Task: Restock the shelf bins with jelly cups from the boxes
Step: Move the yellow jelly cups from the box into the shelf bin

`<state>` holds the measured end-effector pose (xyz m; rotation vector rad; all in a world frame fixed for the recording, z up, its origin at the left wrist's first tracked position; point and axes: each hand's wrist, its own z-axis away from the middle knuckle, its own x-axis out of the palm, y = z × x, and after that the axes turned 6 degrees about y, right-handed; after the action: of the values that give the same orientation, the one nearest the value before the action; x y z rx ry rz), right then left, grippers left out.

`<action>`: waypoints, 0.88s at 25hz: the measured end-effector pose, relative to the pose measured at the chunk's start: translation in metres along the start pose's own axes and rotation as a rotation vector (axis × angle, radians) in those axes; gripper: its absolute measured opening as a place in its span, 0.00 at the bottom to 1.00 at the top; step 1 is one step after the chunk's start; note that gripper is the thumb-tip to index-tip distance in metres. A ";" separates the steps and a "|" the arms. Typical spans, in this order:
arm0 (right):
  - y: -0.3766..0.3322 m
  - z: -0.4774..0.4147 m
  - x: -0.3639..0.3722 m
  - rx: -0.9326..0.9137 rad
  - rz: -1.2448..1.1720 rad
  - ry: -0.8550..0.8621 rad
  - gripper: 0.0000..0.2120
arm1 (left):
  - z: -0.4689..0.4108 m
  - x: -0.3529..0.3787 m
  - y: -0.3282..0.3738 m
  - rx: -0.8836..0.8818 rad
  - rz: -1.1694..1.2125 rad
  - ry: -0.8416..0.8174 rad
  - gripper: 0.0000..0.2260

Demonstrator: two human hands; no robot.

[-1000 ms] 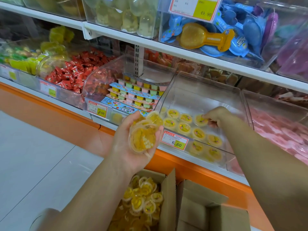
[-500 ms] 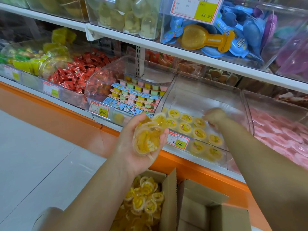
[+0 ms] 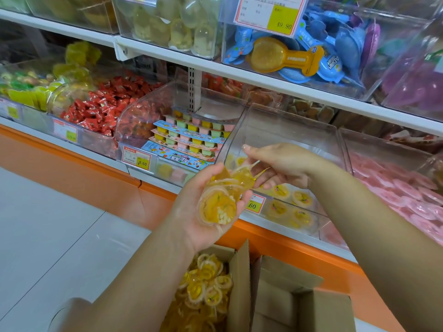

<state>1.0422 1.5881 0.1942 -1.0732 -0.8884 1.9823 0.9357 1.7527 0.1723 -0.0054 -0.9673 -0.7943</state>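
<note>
While my left hand [image 3: 191,213] cupped a stack of jelly cups [image 3: 219,204] in front of the bin [image 3: 287,130], my right hand [image 3: 285,164], nearer the bin, pinched the topmost cup [image 3: 244,177], the opening just behind it.

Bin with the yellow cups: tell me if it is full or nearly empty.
Nearly empty. The bin holds only a single layer of cups on its floor near the front; the rear floor in view is bare.
</note>
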 end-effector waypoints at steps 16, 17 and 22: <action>0.041 -0.068 -0.102 0.050 1.152 0.367 0.13 | -0.008 -0.010 0.006 -0.028 0.131 -0.025 0.12; 0.047 -0.072 -0.100 0.058 1.176 0.344 0.13 | -0.008 -0.010 0.006 -0.029 0.130 -0.031 0.12; 0.063 -0.084 -0.097 0.122 1.087 0.297 0.14 | -0.005 -0.011 0.007 -0.034 0.105 -0.024 0.09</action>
<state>1.1400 1.4953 0.1457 -1.9610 0.0571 2.5186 0.9405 1.7630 0.1633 -0.0944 -0.9685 -0.7155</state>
